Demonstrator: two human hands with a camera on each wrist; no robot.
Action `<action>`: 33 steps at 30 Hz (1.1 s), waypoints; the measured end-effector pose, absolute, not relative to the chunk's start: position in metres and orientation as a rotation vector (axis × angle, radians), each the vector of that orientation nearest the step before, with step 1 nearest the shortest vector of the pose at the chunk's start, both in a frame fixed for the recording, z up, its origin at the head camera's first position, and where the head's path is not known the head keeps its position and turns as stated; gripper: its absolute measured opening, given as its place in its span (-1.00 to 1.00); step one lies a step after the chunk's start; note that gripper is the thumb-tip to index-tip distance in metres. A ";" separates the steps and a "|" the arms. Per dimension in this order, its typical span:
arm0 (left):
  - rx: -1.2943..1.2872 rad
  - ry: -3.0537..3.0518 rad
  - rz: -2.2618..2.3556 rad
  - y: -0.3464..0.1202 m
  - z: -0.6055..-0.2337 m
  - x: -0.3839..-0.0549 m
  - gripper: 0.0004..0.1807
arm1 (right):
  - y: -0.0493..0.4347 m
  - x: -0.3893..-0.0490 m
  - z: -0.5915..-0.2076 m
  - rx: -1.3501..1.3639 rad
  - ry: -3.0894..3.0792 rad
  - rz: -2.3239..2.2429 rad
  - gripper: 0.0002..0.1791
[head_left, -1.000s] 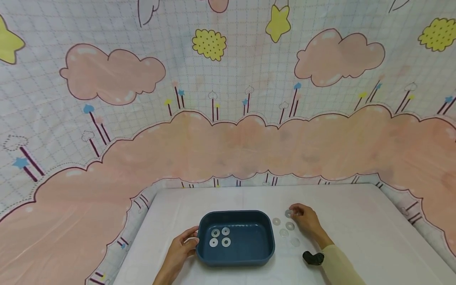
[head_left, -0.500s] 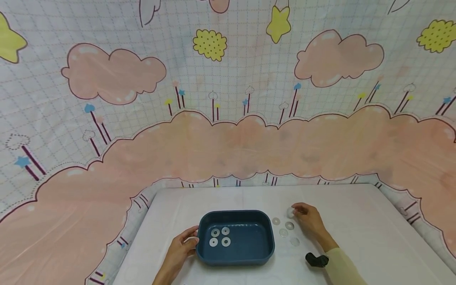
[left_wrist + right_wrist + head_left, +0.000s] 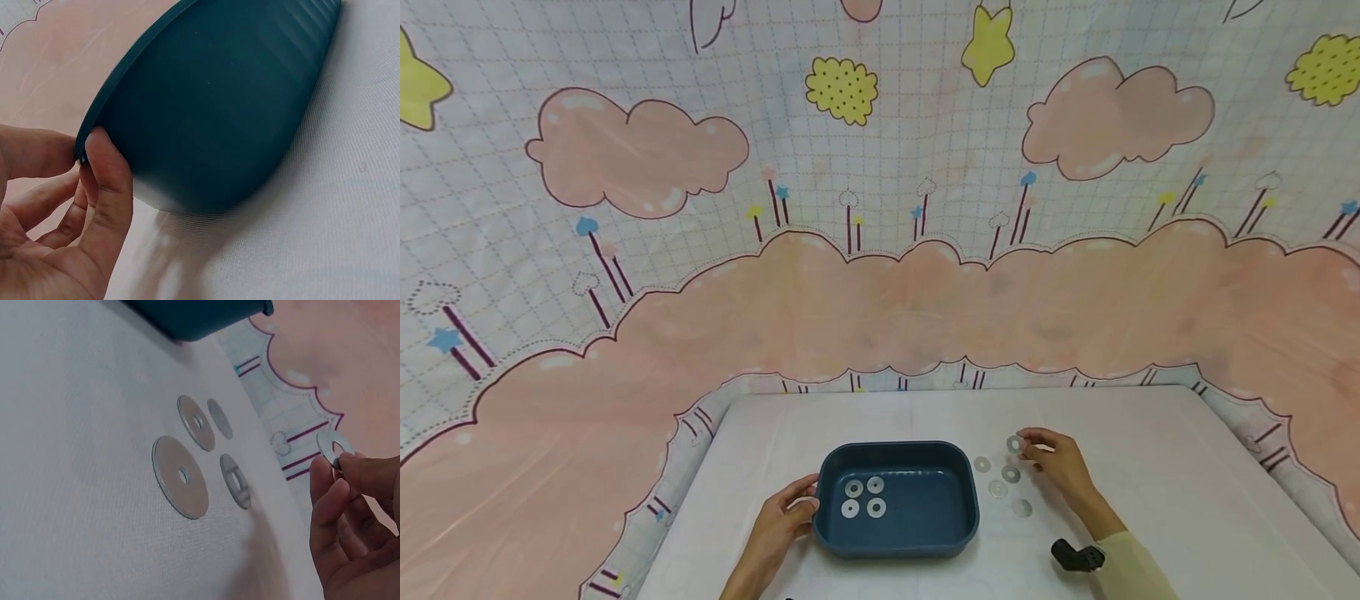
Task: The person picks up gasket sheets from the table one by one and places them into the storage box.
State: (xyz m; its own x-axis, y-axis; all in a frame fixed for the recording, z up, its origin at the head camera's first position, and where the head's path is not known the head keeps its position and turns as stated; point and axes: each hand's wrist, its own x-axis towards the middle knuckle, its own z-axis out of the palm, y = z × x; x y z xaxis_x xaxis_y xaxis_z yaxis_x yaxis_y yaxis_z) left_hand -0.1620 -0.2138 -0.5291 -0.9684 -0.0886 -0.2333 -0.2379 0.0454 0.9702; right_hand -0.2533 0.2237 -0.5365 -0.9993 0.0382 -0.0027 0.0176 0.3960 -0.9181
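Note:
My left hand (image 3: 780, 522) pinches the rim at the left end of a dark blue rectangular tray (image 3: 925, 546); the left wrist view shows thumb and fingers at the rim of the tray (image 3: 206, 106). Inside the tray's left half lie several flat metal washers (image 3: 876, 507) in two rows. To the right of the tray, my right hand (image 3: 1060, 467) pinches another washer (image 3: 327, 447) by its edge between thumb and fingertips, raised off the table. Below that hand, several loose washers (image 3: 181, 477) lie flat on the table.
A white cloth covers the table (image 3: 1180, 492). Behind it hangs a printed curtain (image 3: 880, 308) with clouds and stars. A black strap-like device (image 3: 1077, 556) sits at the right wrist, by a pale yellow sleeve (image 3: 1135, 567).
The right hand has picked a washer up off the table and drawn slightly back to the right with it. The left hand and the tray stay where they were.

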 end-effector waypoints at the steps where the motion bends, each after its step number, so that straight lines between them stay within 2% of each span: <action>1: -0.344 2.188 2.070 -0.214 -0.529 -0.162 -0.47 | 0.224 -0.252 -0.535 -0.054 -2.604 1.721 -0.71; 22: -0.349 2.189 2.080 -0.212 -0.528 -0.162 -0.47 | 0.214 -0.232 -0.503 -0.029 -2.511 1.915 -0.61; 33: -0.345 2.197 2.084 -0.211 -0.528 -0.161 -0.48 | 0.207 -0.223 -0.491 -0.049 -2.461 1.996 -0.62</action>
State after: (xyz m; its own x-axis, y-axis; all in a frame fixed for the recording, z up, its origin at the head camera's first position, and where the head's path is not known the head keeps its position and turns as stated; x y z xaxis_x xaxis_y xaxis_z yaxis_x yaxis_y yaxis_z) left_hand -0.1612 -0.2113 -0.5275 -0.9701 -0.0986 -0.2220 -0.2269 0.0417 0.9730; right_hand -0.2230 0.2067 -0.4905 -0.9991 0.0064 -0.0410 0.0414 0.2065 -0.9776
